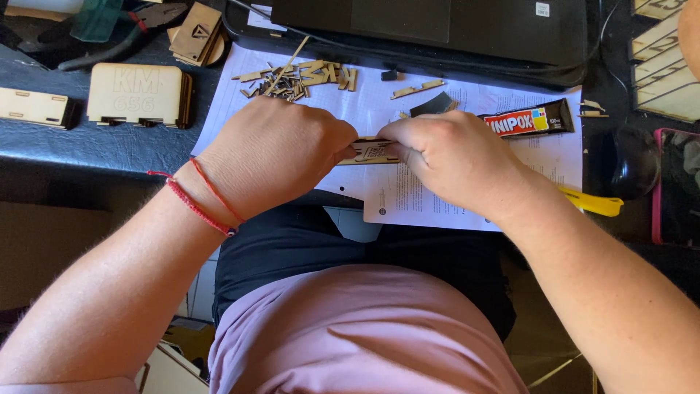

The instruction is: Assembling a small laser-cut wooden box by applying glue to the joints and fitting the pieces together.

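While the printed paper sheet (408, 201) is covering the desk edge, you are pinching a thin wooden strip (367, 152) above it between both hands: your left hand (273, 157) is gripping its left end, your right hand (456, 157) its right. A glue tube (526, 120) is lying just behind; wood scraps (295, 79) are lying farther back.
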